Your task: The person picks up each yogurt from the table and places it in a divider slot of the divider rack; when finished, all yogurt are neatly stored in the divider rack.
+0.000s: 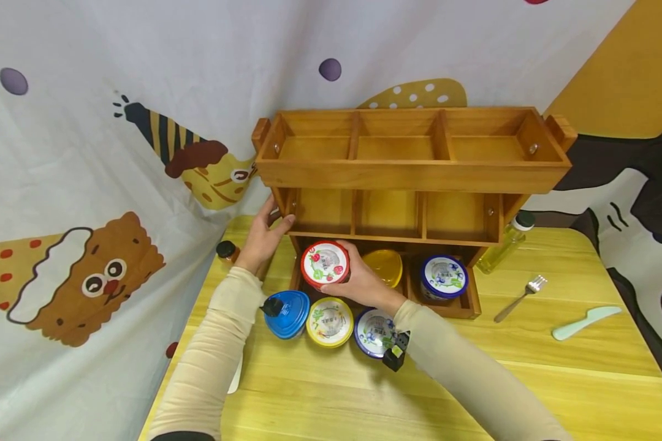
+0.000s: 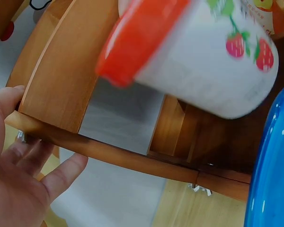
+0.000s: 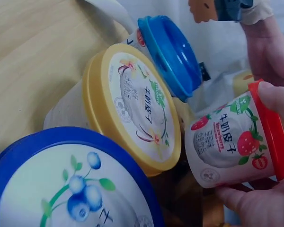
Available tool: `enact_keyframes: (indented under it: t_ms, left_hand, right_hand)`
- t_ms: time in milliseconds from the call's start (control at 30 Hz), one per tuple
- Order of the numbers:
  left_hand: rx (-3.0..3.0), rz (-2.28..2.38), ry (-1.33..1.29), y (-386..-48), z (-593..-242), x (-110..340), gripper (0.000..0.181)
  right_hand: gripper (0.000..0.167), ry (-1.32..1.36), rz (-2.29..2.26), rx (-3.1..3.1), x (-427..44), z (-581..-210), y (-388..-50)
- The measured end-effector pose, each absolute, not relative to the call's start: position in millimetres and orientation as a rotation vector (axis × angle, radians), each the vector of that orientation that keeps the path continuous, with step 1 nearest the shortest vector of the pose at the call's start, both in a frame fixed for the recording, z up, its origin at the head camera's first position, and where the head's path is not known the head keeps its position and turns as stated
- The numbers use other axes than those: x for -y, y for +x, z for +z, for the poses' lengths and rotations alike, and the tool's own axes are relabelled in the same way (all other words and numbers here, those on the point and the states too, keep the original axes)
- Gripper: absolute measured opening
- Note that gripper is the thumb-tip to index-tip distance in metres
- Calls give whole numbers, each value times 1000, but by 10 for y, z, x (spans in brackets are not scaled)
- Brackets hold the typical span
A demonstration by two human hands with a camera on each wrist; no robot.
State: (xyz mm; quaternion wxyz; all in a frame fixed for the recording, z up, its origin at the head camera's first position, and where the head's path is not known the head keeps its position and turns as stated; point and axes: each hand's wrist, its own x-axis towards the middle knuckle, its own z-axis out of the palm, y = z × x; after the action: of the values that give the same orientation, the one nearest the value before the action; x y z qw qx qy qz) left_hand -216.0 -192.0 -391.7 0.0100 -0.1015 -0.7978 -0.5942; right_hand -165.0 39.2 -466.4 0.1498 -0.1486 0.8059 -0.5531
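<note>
The white plastic tub with a red lid and strawberry print (image 1: pixel 325 264) is above the left end of the bottom tray (image 1: pixel 474 293) of a three-tier brown wooden rack (image 1: pixel 408 176). Its lid faces up at the head camera, base downward; in the right-wrist view its long axis runs from the lid at 3 o'clock to the base at 9. The right hand (image 1: pixel 360 278) has it firmly — thumb and fingers bent around the lid end.

In the tray, at 3 o'clock from the tub, sit a yellow-lidded container (image 1: pixel 390 267) and, farther out, a blue-lidded blueberry tub (image 1: pixel 444 277). The middle tier overhangs at 12 o'clock. At 10, the left hand (image 1: pixel 263 237) clasps the rack's side, thumb and fingers straddling the wood.

On the table (image 1: pixel 287 392) stand a bright-blue-lidded container (image 1: pixel 289 313) between 7 and 8, a yellow-rimmed tub (image 1: pixel 330 323) at 6 and a blue-rimmed blueberry tub (image 1: pixel 371 332) at 5 — partly covered by the right wrist camera (image 1: pixel 395 356).
</note>
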Motion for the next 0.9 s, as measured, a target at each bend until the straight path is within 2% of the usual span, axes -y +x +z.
enact_keyframes:
  t_ms: [233,467,900]
  left_hand:
    - [2486,-1858,-323,-2162,-3913,1924,67]
    - [2464,-1824,-335,-2335,-4201,1999,67]
    - [2494,-1858,-305,-2144,-3876,1902,66]
  right_hand:
    - [107,-371,-1575,-2312,-249,-4750,-1754]
    - [107,-358,-1524,-2370,-150,-4828,-1825]
    - [109,-274,-1361,-2462,-27,-4973,-1889]
